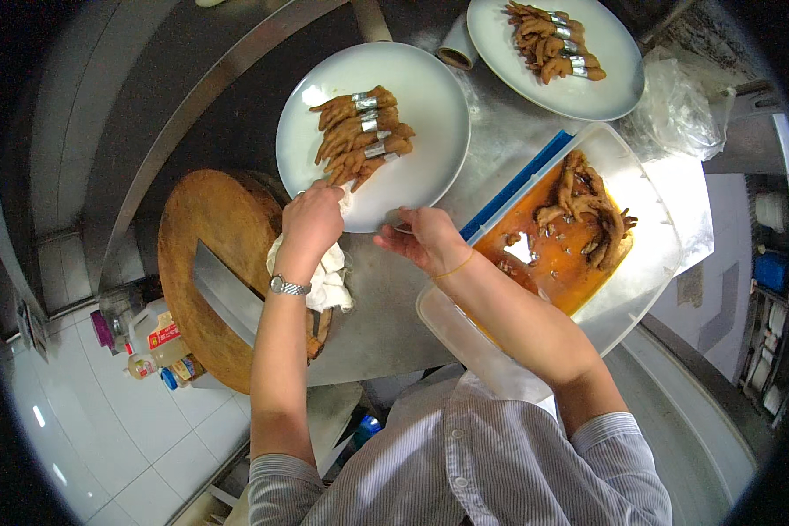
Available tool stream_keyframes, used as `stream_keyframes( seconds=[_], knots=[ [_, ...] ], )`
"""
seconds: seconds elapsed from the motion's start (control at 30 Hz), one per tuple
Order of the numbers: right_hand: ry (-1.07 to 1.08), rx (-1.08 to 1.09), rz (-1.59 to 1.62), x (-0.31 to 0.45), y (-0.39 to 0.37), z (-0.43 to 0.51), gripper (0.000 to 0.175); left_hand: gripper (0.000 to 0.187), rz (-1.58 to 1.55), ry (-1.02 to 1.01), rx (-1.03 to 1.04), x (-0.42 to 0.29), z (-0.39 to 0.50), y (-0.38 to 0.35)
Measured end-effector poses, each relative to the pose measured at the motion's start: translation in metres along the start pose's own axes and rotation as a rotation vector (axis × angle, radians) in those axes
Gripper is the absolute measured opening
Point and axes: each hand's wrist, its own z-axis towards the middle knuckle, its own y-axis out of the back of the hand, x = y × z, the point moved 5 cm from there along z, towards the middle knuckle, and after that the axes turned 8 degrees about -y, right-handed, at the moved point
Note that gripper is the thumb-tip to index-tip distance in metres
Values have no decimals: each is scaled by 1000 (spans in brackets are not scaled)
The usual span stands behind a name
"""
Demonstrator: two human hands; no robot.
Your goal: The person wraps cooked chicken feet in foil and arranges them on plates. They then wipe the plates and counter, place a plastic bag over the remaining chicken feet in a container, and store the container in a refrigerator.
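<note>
My left hand (314, 215) reaches over the near left part of a large white plate (427, 158). Its fingers press a bit of white cloth or paper onto the plate, just below the chicken feet. My right hand (427, 242) is at the near rim, with thumb and fingertips around the plate's edge. On the plate lies a row of several braised chicken feet (358, 135), wrapped in foil bands. A bunched white cloth (332, 279) rests on the steel table under my left wrist.
A cleaver (227, 292) lies on a round wooden chopping block (187, 263) at left. At right, a plastic tub (657, 230) holds chicken feet in orange sauce. Beyond are a second plate (500, 59) of banded chicken feet, a foil roll (458, 49) and a clear plastic bag (684, 112).
</note>
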Motion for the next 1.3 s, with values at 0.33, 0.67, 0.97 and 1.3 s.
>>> stream_keyframes(
  seconds=[0.33,0.67,0.97,1.3],
  knots=[
    [-13,-14,-32,6,1,-9,18,26,-415,220,-232,79,-39,90],
    [214,-191,-360,59,5,-30,29,45,452,-298,-455,78,73,77],
    [227,-206,-413,70,4,-31,29,47,507,-451,-33,54,135,47],
    [311,-201,-363,85,8,-31,30,50,493,-473,79,71,126,47]
  ],
)
